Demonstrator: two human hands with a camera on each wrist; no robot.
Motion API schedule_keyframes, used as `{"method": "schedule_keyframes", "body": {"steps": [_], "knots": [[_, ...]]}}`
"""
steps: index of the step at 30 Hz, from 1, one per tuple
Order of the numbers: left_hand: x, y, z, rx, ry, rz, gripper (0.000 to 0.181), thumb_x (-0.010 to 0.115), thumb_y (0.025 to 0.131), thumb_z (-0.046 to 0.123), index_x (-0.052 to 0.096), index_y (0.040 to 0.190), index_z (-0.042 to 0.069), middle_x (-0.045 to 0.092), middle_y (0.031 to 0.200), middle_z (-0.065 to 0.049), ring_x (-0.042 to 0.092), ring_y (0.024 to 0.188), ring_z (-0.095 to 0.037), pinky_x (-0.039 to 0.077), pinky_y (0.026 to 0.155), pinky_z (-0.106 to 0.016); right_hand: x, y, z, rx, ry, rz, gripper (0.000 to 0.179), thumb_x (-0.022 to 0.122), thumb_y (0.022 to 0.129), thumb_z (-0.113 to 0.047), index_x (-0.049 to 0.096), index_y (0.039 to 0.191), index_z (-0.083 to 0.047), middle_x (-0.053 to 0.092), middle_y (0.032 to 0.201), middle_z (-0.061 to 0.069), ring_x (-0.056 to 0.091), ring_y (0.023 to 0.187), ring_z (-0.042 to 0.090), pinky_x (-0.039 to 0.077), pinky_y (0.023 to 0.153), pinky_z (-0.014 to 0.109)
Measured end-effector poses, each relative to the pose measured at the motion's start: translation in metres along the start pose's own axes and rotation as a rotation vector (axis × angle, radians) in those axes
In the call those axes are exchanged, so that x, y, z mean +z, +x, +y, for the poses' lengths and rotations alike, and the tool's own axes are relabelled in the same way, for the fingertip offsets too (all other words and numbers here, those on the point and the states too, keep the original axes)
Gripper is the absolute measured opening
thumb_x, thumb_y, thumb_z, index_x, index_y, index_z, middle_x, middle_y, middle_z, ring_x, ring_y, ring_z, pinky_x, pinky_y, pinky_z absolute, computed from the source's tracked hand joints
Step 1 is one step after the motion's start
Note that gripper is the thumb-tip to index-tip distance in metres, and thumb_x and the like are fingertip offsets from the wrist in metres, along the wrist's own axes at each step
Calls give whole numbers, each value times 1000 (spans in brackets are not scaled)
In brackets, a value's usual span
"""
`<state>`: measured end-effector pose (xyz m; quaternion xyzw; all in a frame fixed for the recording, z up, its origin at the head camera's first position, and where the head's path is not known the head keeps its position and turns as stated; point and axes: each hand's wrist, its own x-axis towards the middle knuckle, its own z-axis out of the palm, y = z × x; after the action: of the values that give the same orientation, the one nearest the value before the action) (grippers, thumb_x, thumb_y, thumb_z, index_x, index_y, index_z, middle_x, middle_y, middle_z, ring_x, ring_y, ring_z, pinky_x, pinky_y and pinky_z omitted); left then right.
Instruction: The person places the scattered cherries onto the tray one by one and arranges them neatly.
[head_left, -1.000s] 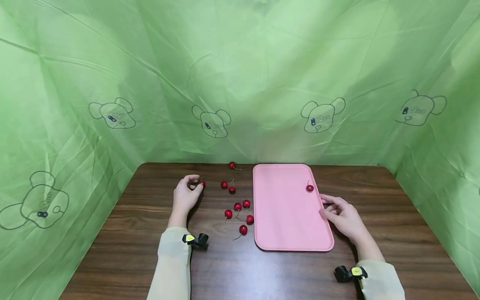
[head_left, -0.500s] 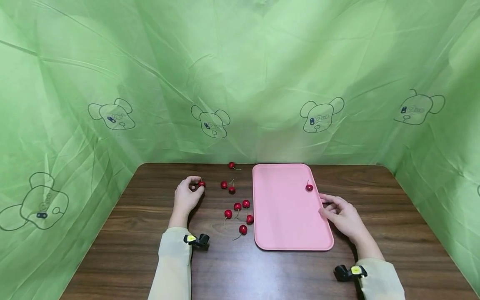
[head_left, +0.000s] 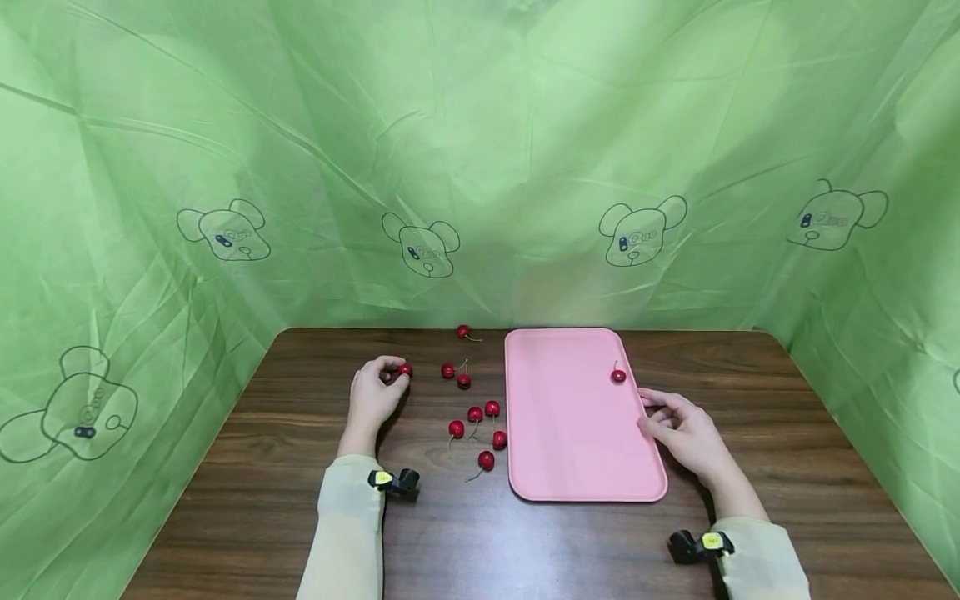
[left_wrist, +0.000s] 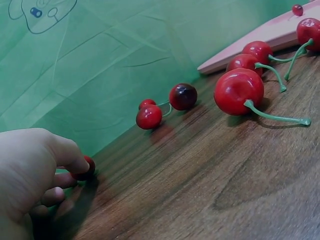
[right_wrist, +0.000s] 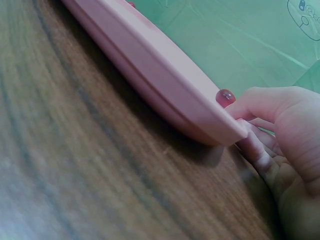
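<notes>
My left hand (head_left: 372,396) pinches a red cherry (head_left: 405,369) between thumb and forefinger, low at the table's left side. The left wrist view shows that same cherry (left_wrist: 89,167) partly behind the fingers. At the pink tray's (head_left: 577,433) right edge, my right hand (head_left: 686,437) holds the rim, thumb on top and fingers under or against the side. Close up in the right wrist view, the rim (right_wrist: 220,120) sits between thumb and fingers. One cherry (head_left: 618,376) with its stem up lies on the tray near the right rim.
Several loose cherries (head_left: 476,413) lie between my left hand and the tray. A pair of cherries (head_left: 447,370) sits farther back, and another cherry (head_left: 463,332) is by the rear table edge. Green fabric (head_left: 525,167) walls the wooden table (head_left: 442,533) at the back and sides.
The left fingers have closed round the cherry, which has turned slightly so its stem no longer shows. The right hand and tray stay put.
</notes>
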<state>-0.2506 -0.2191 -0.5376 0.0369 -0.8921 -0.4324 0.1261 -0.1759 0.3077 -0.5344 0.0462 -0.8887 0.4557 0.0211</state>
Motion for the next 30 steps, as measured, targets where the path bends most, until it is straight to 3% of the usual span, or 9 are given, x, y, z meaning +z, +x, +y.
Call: {"method": "schedule_keyframes", "body": {"steps": [16, 30], "knots": [[0, -3, 1, 30, 51, -19, 26, 82, 96, 14, 76, 120, 6, 72, 121, -19, 56, 110, -38, 39, 102, -54, 2, 3, 4, -12, 8, 3, 50, 80, 100, -15, 66, 147, -3, 72, 126, 18, 66, 89, 11, 54, 76, 22], [3, -1, -1, 24, 27, -7, 24, 81, 96, 13, 74, 119, 8, 74, 109, -14, 57, 106, -33, 44, 97, -51, 1, 1, 3, -18, 8, 8, 49, 79, 101, -14, 66, 147, -3, 72, 126, 19, 67, 89, 9, 54, 75, 22]]}}
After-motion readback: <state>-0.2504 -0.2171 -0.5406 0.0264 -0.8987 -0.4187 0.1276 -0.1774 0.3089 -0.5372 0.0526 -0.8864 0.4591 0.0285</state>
